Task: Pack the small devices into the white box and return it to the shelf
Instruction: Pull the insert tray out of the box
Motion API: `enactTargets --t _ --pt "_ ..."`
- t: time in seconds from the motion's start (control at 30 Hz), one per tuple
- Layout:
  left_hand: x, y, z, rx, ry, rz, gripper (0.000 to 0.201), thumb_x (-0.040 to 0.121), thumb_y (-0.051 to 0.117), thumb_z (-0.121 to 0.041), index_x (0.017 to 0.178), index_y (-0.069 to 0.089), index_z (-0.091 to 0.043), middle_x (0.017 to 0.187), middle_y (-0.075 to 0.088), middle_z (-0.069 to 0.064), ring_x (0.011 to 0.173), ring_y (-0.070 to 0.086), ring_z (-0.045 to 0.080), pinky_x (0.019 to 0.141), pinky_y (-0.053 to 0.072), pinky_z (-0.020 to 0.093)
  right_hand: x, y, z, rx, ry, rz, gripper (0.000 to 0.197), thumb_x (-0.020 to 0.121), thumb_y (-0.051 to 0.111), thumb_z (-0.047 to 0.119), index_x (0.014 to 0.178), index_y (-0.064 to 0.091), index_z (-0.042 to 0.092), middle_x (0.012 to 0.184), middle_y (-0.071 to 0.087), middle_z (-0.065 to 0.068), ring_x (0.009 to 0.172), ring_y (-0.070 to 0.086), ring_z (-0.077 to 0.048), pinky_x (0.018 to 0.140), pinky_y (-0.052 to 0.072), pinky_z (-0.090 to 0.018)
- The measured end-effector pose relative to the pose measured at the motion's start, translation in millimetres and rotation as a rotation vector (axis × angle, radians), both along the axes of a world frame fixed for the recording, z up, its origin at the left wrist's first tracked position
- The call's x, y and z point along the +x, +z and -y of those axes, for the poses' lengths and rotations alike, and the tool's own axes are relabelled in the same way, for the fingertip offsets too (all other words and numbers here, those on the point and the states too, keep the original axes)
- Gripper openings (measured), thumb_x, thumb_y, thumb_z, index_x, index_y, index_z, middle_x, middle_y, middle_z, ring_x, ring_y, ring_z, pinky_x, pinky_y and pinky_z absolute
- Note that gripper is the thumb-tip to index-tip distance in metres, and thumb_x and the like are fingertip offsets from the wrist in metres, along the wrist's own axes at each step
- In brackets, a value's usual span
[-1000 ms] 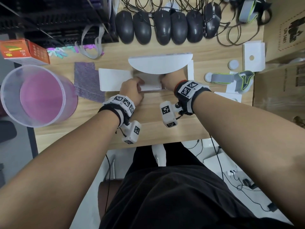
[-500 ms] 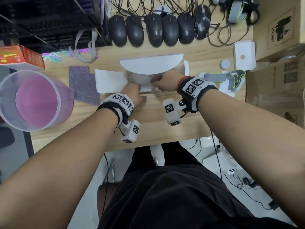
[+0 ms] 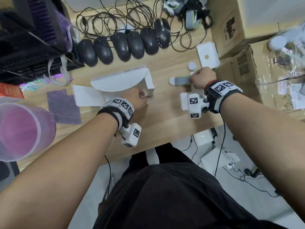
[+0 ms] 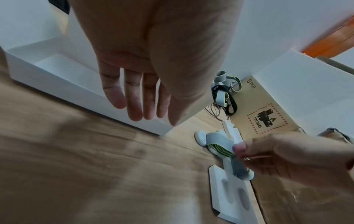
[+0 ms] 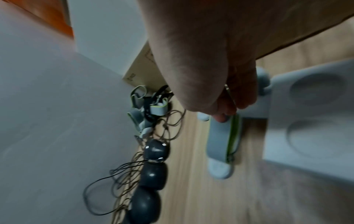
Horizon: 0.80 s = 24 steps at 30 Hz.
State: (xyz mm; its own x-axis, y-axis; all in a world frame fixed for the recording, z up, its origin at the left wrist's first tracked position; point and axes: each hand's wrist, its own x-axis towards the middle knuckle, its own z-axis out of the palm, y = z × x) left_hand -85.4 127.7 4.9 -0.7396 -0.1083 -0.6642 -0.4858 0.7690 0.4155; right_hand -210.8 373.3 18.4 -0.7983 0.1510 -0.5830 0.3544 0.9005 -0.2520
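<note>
The strapped device lies on the table, long axis pointing left toward the white box; the right hand pinches its strap; the left hand, fingers relaxed and empty, rests by the box's near corner.

Even, soft overhead light fills the head view, which bends strongly at its edges. Motion blur smears the surface in both wrist views. The right wrist view is dimmer, greyish, with mice left of the surface's middle blurred.
</note>
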Motion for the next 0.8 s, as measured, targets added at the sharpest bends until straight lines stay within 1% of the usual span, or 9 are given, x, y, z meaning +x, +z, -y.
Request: enactTargets --t 0.07,0.13,0.27,0.33,0.5,0.57,0.63,0.7,0.8 --pt "-4 -2 -5 -0.004 -0.01 0.011 0.033 0.091 0.061 -0.034 0.12 0.064 -0.018 0.112 0.068 0.0 0.104 0.062 0.021 0.096 0.047 0.031 5 -12 -14 0.065 0.043 0.067 0.032 0.093 0.052 0.022 0.113 0.066 0.001 0.113 0.067 -0.019 0.108 0.064 -0.034 0.082 0.049 -0.029" --pt "-6 -4 -9 -0.016 -0.019 0.019 0.027 0.091 0.061 -0.033 0.113 0.066 -0.018 0.1 0.064 -0.002 0.093 0.059 0.019 0.086 0.045 0.027 5 -20 -23 0.108 0.057 0.059 0.034 0.097 0.05 0.019 0.122 0.06 -0.001 0.122 0.063 -0.02 0.115 0.059 -0.034 0.08 0.044 -0.028" --pt "-9 -7 -13 -0.049 -0.023 0.046 0.02 0.089 0.056 -0.032 0.094 0.066 -0.015 0.078 0.063 0.0 0.075 0.059 0.023 0.069 0.044 0.029 -5 -28 -29 0.143 0.036 0.028 0.035 0.094 0.057 0.013 0.129 0.06 0.01 0.135 0.056 -0.017 0.122 0.055 -0.033 0.096 0.046 -0.034" --pt "-11 -9 -14 -0.043 -0.016 0.054 0.019 0.089 0.057 -0.033 0.088 0.064 -0.016 0.08 0.065 0.002 0.079 0.061 0.025 0.071 0.046 0.031 -10 -30 -27 0.175 0.043 0.036 0.039 0.093 0.059 0.011 0.132 0.057 0.009 0.138 0.052 -0.018 0.124 0.053 -0.034 0.099 0.045 -0.036" --pt "-14 -9 -15 -0.037 0.012 0.048 0.015 0.09 0.056 -0.032 0.086 0.062 -0.019 0.077 0.064 0.0 0.075 0.059 0.022 0.068 0.046 0.03 -14 -47 -19 0.236 0.035 0.025 0.06 0.085 0.072 0.013 0.135 0.044 -0.002 0.132 0.054 -0.016 0.123 0.054 -0.033 0.094 0.05 -0.038" --pt "-15 -9 -16 -0.023 0.047 0.033 0.013 0.09 0.055 -0.03 0.09 0.064 -0.02 0.079 0.065 0.0 0.077 0.061 0.023 0.07 0.05 0.032 -14 -51 -16 0.246 0.041 0.027 0.055 0.086 0.072 0.015 0.131 0.045 -0.002 0.133 0.052 -0.016 0.124 0.053 -0.032 0.095 0.049 -0.038" --pt "-16 -10 -15 -0.002 0.109 0.002 0.016 0.09 0.056 -0.027 0.097 0.068 -0.018 0.091 0.071 0.004 0.086 0.065 0.025 0.081 0.056 0.038 -11 -55 -14 0.235 0.013 0.008 0.042 0.09 0.065 0.013 0.127 0.047 0.004 0.131 0.051 -0.016 0.121 0.053 -0.033 0.087 0.046 -0.037" --pt "-16 -12 -15 0.001 0.133 -0.013 0.019 0.091 0.059 -0.028 0.103 0.069 -0.016 0.095 0.07 0.004 0.09 0.065 0.024 0.086 0.055 0.037 -7 -60 -13 0.242 0.018 -0.004 0.036 0.091 0.058 0.009 0.125 0.047 0.008 0.132 0.046 -0.019 0.115 0.053 -0.036 0.08 0.042 -0.036" --pt "-15 -15 -12 0.015 0.112 -0.02 0.022 0.094 0.06 -0.029 0.109 0.068 -0.015 0.093 0.067 0.001 0.089 0.062 0.022 0.085 0.051 0.033 0 -62 -12 0.206 0.051 -0.037 0.037 0.087 0.054 0.002 0.122 0.045 0.01 0.131 0.041 -0.022 0.099 0.053 -0.037 0.076 0.039 -0.036"
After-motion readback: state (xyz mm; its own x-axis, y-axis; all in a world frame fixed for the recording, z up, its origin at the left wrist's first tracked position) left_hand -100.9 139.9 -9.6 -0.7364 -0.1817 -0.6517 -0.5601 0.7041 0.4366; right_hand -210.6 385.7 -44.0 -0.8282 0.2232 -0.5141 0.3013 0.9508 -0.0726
